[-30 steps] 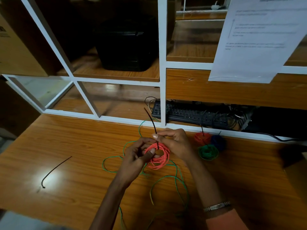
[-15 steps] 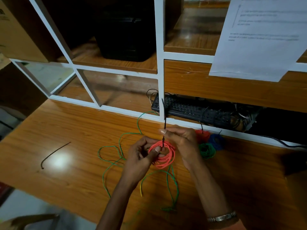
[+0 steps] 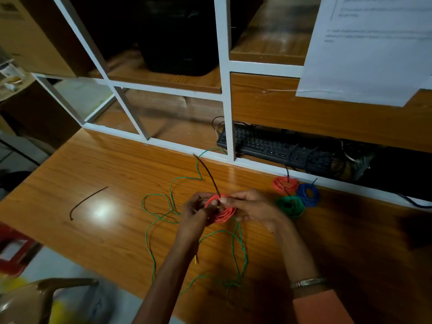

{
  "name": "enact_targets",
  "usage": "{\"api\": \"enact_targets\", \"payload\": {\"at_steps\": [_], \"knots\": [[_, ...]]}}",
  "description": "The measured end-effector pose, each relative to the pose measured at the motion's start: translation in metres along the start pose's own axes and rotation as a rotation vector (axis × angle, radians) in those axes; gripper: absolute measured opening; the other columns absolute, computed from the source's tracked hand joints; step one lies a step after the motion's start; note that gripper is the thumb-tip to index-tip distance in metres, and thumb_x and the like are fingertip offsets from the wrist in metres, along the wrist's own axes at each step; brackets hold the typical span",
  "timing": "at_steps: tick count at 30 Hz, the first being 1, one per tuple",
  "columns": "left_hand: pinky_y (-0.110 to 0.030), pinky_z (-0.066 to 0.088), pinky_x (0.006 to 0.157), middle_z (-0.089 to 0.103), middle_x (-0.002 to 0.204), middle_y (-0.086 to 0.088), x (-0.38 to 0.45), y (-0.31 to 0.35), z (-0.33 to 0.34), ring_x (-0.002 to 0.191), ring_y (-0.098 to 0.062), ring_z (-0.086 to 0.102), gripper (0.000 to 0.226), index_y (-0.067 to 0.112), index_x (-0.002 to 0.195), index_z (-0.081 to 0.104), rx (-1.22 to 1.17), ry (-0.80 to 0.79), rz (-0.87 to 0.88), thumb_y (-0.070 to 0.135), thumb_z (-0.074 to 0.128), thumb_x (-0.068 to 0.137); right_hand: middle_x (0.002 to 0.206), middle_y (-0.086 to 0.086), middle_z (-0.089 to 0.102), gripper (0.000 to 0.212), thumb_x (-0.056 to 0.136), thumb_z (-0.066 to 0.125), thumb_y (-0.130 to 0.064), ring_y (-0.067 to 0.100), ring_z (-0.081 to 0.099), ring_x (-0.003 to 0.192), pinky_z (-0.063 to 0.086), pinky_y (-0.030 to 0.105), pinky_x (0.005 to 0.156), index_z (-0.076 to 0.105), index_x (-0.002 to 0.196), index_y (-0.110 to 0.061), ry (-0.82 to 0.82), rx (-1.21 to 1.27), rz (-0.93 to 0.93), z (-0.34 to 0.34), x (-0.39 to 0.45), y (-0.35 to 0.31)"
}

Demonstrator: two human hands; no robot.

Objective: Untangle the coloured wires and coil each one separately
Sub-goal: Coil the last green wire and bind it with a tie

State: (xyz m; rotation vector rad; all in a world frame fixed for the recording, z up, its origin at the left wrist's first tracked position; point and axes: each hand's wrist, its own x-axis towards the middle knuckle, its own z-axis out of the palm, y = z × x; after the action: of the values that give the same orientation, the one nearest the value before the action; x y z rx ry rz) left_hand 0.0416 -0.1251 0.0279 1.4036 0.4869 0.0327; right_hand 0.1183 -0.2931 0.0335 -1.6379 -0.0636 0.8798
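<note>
A: Report the nearest items first.

B: A loose green wire lies in open loops on the wooden desk, running under and around both forearms. A metal bracelet sits on the right wrist.

A: State of the hands?

B: The left hand and the right hand meet above the desk. Both have fingers curled on an orange wire coil held between them: left grips its left edge, right grips its right side. A black cable tie rises from the top of the coil and slants up and to the left; its base sits at the fingertips of both hands. Which hand pinches the tie cannot be determined.

A: Items farther out?

B: A second black cable tie lies alone on the desk, well left of the hands. Right of the hands, three finished coils are grouped together, touching: a green coil, a blue coil, an orange coil.

A: Beyond those?

B: A black keyboard rests in the lower shelf compartment behind the white frame. A printed paper sheet hangs at upper right.
</note>
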Motion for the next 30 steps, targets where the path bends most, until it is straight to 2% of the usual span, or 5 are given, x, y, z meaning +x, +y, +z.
{"api": "enact_targets", "payload": {"at_steps": [6,11,20,27,30], "knots": [[-0.029,0.056,0.075,0.077,0.1,-0.003,0.021,-0.035,0.006,0.092,-0.018,0.072,0.011,0.017,0.11,0.073,0.128,-0.087,-0.163,0.016,0.064,0.104,0.098,0.013,0.079,0.025,0.09,0.077,-0.03,0.023,0.07,0.084,0.052,0.029,0.071,0.075,0.108,-0.012,0.329,0.223,0.111,-0.018,0.01,0.026],[-0.027,0.044,0.063,0.069,0.093,-0.006,0.032,-0.063,-0.019,0.083,-0.022,0.059,0.008,0.018,0.098,0.073,0.393,-0.166,-0.28,0.016,0.066,0.102,0.088,0.009,0.071,0.012,0.094,0.073,-0.02,0.017,0.067,0.071,0.058,0.03,0.067,0.063,0.091,-0.016,0.693,0.375,0.191,-0.041,0.032,0.038],[-0.03,0.047,0.075,0.077,0.104,-0.004,0.03,-0.091,-0.061,0.099,-0.023,0.073,0.035,0.017,0.115,0.076,1.054,-0.119,-0.065,0.035,0.083,0.086,0.075,0.005,0.073,0.019,0.092,0.075,-0.033,0.025,0.073,0.076,0.064,0.042,0.074,0.075,0.085,-0.016,0.746,-0.044,0.136,-0.049,0.083,0.059],[-0.044,0.051,0.079,0.07,0.097,-0.012,0.029,-0.14,-0.073,0.098,-0.037,0.067,0.044,0.018,0.101,0.07,1.207,-0.11,0.017,0.049,0.048,0.079,0.091,0.0,0.074,0.017,0.098,0.065,-0.036,0.021,0.07,0.084,0.059,0.035,0.071,0.074,0.106,-0.025,0.831,-0.216,0.053,-0.036,0.075,0.067],[-0.046,0.048,0.087,0.063,0.112,-0.014,0.018,-0.133,-0.064,0.108,-0.038,0.063,0.035,0.01,0.112,0.064,1.269,-0.102,0.015,0.034,0.049,0.091,0.081,-0.002,0.073,0.015,0.098,0.064,-0.027,0.017,0.068,0.075,0.056,0.031,0.064,0.074,0.087,-0.027,0.826,-0.229,0.035,-0.026,0.055,0.063]]}}
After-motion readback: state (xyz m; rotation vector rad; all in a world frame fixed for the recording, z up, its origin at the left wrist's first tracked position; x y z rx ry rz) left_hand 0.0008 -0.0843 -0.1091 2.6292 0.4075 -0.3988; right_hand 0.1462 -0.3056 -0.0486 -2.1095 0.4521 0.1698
